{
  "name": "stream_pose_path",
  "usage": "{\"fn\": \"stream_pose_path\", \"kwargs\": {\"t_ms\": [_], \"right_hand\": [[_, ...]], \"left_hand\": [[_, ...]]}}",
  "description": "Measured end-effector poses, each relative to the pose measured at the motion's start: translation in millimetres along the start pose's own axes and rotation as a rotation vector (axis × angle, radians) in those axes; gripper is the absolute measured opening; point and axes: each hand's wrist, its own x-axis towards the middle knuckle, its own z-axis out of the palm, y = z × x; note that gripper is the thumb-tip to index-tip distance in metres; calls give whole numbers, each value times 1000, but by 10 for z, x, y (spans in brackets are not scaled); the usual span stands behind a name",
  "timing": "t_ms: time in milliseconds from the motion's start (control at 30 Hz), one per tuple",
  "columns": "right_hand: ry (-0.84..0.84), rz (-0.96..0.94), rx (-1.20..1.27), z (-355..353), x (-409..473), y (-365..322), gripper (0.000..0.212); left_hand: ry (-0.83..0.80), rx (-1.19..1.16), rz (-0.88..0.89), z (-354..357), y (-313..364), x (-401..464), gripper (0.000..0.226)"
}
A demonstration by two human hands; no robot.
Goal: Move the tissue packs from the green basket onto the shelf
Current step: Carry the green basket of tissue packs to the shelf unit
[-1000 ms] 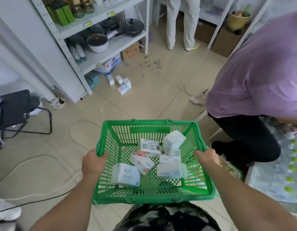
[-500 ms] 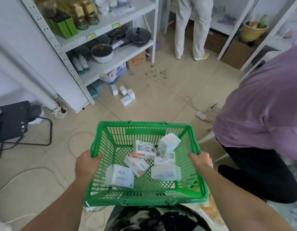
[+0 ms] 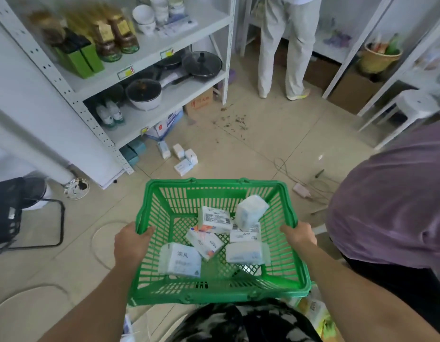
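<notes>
I hold a green plastic basket (image 3: 214, 185) in front of me at waist height. My left hand (image 3: 131, 243) grips its left rim and my right hand (image 3: 299, 234) grips its right rim. Several white tissue packs (image 3: 179, 260) lie loose on the basket floor; one pack (image 3: 249, 212) leans upright against the far right side. The white metal shelf (image 3: 150, 117) stands ahead on the left, holding pots, bottles, jars and bowls.
Small white boxes (image 3: 183, 160) lie on the tiled floor at the shelf foot. A person in a purple shirt (image 3: 391, 201) bends close on my right. Another person in light trousers (image 3: 283, 53) stands ahead. A black chair (image 3: 14, 213) is at left, cables (image 3: 298, 176) cross the floor.
The view has tilted up and moved forward, so the shelf looks nearer and more of its upper level shows. Both hands keep the same hold on the basket; the packs barely shifted.
</notes>
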Motion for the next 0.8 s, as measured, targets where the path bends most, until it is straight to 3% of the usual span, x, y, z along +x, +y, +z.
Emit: {"fn": "stream_pose_path", "kwargs": {"t_ms": [233, 500, 800], "right_hand": [[-45, 9, 4, -198, 768, -576, 44], [-85, -87, -33, -386, 1490, -1422, 27], [-25, -76, -49, -714, 2198, -2341, 30]], "left_hand": [[17, 19, 2, 170, 725, 521, 34], [27, 15, -87, 296, 1327, 1104, 36], [-19, -66, -76, 490, 2106, 1987, 38]]}}
